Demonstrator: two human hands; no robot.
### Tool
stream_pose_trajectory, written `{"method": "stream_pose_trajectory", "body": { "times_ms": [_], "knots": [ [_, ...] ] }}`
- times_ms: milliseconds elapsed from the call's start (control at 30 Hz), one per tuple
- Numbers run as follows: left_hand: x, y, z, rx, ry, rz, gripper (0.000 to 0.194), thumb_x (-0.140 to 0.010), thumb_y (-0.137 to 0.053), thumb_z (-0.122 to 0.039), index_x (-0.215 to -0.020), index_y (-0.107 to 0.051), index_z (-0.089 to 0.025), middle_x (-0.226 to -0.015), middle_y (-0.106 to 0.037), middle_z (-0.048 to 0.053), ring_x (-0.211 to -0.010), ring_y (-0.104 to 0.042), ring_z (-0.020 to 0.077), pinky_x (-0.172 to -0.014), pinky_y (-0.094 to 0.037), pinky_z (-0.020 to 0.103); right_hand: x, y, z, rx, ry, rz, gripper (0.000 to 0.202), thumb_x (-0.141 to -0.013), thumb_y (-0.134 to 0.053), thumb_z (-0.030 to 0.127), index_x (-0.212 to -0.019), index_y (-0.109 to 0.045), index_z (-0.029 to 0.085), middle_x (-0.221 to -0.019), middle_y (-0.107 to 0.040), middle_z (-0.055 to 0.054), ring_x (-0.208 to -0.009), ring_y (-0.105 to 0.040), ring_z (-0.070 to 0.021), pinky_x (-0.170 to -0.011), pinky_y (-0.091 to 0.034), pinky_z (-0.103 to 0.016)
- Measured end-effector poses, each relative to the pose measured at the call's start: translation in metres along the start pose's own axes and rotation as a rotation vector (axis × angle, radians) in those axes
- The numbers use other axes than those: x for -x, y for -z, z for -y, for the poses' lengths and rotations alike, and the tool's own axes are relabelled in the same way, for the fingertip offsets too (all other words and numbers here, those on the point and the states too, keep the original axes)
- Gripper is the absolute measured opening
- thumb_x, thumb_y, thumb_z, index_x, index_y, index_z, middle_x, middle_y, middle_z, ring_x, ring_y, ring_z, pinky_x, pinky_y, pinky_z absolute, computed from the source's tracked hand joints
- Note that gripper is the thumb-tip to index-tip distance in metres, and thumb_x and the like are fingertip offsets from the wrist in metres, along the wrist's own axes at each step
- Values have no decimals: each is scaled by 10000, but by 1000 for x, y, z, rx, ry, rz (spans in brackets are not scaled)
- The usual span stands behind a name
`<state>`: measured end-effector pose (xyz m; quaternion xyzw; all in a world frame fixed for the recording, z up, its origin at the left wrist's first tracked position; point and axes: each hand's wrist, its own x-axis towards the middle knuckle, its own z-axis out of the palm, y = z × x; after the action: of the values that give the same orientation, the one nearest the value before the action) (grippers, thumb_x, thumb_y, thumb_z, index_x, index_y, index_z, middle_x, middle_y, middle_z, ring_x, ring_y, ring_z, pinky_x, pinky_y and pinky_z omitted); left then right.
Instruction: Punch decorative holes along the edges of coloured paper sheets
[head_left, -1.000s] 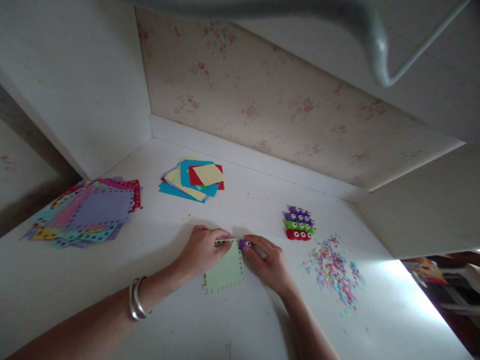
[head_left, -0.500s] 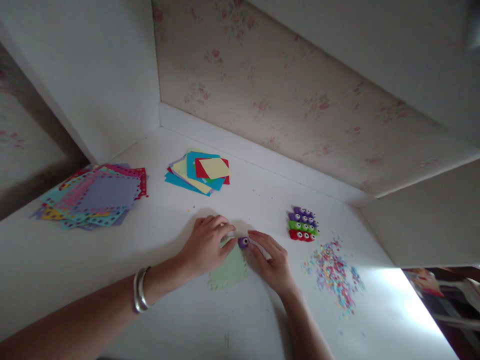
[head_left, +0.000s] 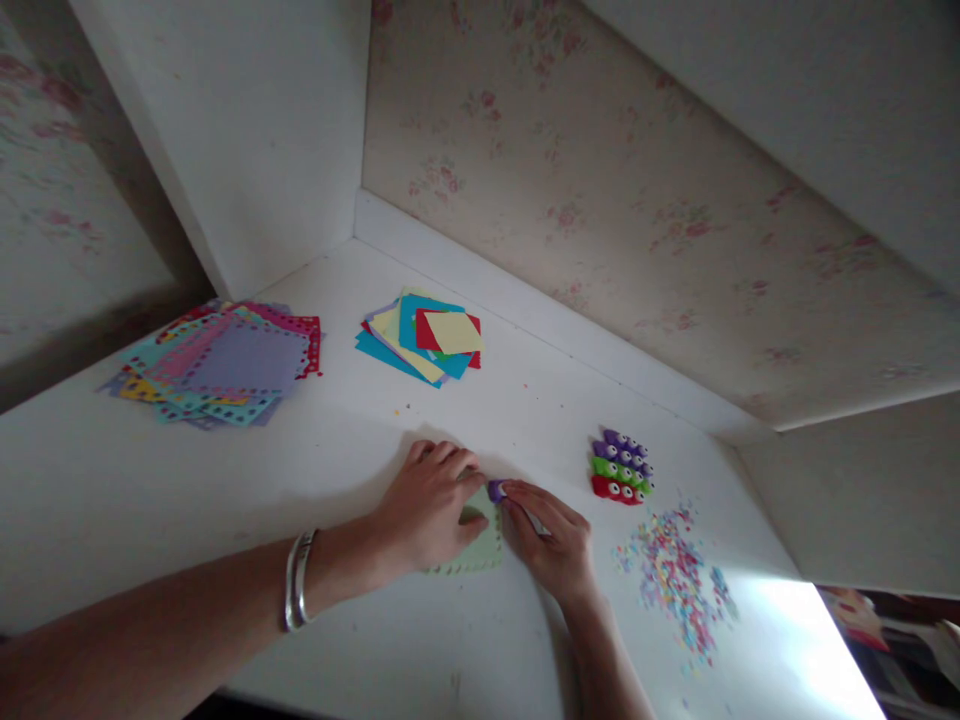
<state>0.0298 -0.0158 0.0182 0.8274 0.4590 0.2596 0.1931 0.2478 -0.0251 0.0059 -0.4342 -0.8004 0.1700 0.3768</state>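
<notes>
A pale green paper sheet with scalloped edges lies on the white tabletop. My left hand rests over its left and upper part, thumb and fingers apart, holding nothing. At the sheet's upper right corner is a small purple punch with an eye on it. The fingers and thumb of my right hand are closed on this punch and cover part of it.
Punched colourful sheets are piled at the left, plain coloured papers at the back. Purple, green and red eyed punches stand in rows at the right, beside scattered confetti. A wall with flowered paper rises behind.
The view has shifted. My right fingers have closed over the purple punch, covering more of it. My left hand has spread further over the green sheet, its thumb now apart from the punch.
</notes>
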Motion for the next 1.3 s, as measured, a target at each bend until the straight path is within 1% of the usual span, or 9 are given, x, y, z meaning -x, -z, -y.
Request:
{"method": "stream_pose_trajectory", "body": {
  "times_ms": [133,367,500,600,700,867,967,1133,1300],
  "knots": [
    [0,0,-1,14,9,-3,330,-786,-691,-356,-1105,-671,-272,-1137,-641,47,-1087,-520,285,-960,-326,465,0,0,0,24,-5,1,315,-906,-606,122,-1133,-704,317,-1093,-740,-22,-1001,-708,-224,-890,-606,-418],
    [1,-1,0,12,-1,-14,310,-765,-726,-385,-1036,-680,-243,-1112,-648,45,-1072,-528,289,-943,-335,475,-9,5,11,127,103,77,328,-910,-585,117,-1154,-672,318,-1017,-754,-18,-940,-692,-230,-910,-553,-464],
    [0,-1,1,5,-3,-4,309,-768,-733,-401,-1027,-678,-240,-1106,-646,41,-1077,-524,284,-934,-338,471,-13,2,13,261,101,135,284,-947,-527,145,-1174,-656,258,-894,-748,-55,-793,-659,-227,-763,-513,-410],
    [0,0,0,-8,-5,0,301,-768,-732,-380,-1030,-680,-242,-1110,-643,45,-1088,-520,286,-932,-336,468,-13,-5,13,327,83,139,260,-968,-494,168,-1162,-651,241,-835,-733,-59,-724,-643,-207,-753,-468,-391],
    [-1,1,0,-23,-4,2,302,-768,-733,-391,-1025,-683,-241,-1106,-643,47,-1086,-520,288,-927,-339,467,-11,-10,15,347,67,108,235,-972,-492,173,-1133,-651,236,-825,-728,-54,-724,-642,-200,-765,-458,-386],
    [-1,2,0,-40,-28,-1,331,-766,-745,-400,-1048,-679,-241,-1095,-648,41,-1076,-523,283,-928,-350,454,-7,-13,18,312,36,-76,115,-936,-583,189,-1004,-665,232,-896,-733,-57,-857,-660,-217,-817,-492,-380],
    [-1,2,1,-39,-30,-6,369,-761,-754,-380,-1098,-669,-256,-1108,-650,34,-1076,-527,273,-936,-352,443,-1,-5,14,289,-8,-116,111,-934,-592,202,-1015,-659,237,-947,-731,-54,-888,-674,-212,-820,-526,-366],
    [-2,2,2,-37,-26,7,383,-742,-775,-364,-1096,-672,-260,-1111,-656,17,-1082,-532,260,-946,-347,434,19,20,3,228,-131,-186,211,-944,-565,211,-1141,-635,239,-1112,-696,-80,-969,-682,-208,-824,-577,-348],
    [-4,0,3,-33,-18,28,427,-744,-778,-371,-1138,-655,-264,-1137,-658,19,-1090,-537,262,-945,-344,429,36,39,-2,266,-146,-113,223,-927,-591,231,-1139,-661,244,-1103,-711,-83,-999,-685,-236,-873,-584,-394]
  ]
}}
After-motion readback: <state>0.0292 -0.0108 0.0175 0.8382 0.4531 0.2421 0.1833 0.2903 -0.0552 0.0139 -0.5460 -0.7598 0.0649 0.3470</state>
